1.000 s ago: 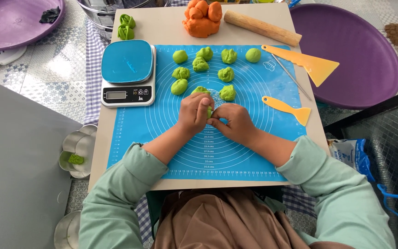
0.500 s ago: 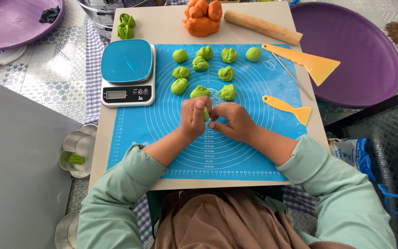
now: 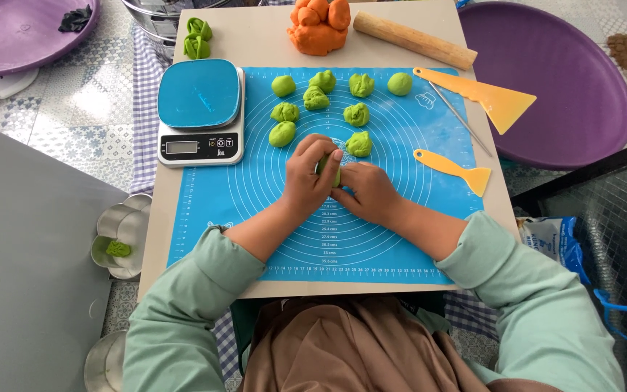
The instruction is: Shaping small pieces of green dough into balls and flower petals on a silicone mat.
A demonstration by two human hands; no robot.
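**Green dough between both hands at the middle of the mat**

While both my hands are meeting over the blue silicone mat (image 3: 255,196), I am pinching a small piece of green dough (image 3: 328,168) between them. My left hand (image 3: 308,174) is curling almost closed around it, the fingers wrapping over the top so that only a sliver of green is showing. My right hand (image 3: 366,192) is pressing in from the other side, its fingers bent and its fingertips touching the same piece; it is not gripping anything else. I am holding the piece just above the mat's printed circles, probably because that middle patch is bare.

Beyond my hands, finished green balls (image 3: 316,97) are sitting in loose rows toward the far edge of the mat, apart from one another, presumably so that they are not sticking together. The nearest one (image 3: 359,144) is lying just beside my fingers. A kitchen scale (image 3: 200,110) is standing at the left edge of the mat, within reach. Two yellow scrapers (image 3: 498,98) are lying to the right, with a wooden rolling pin (image 3: 414,41) and a lump of orange dough (image 3: 318,26) at the far side of the table (image 3: 263,40).
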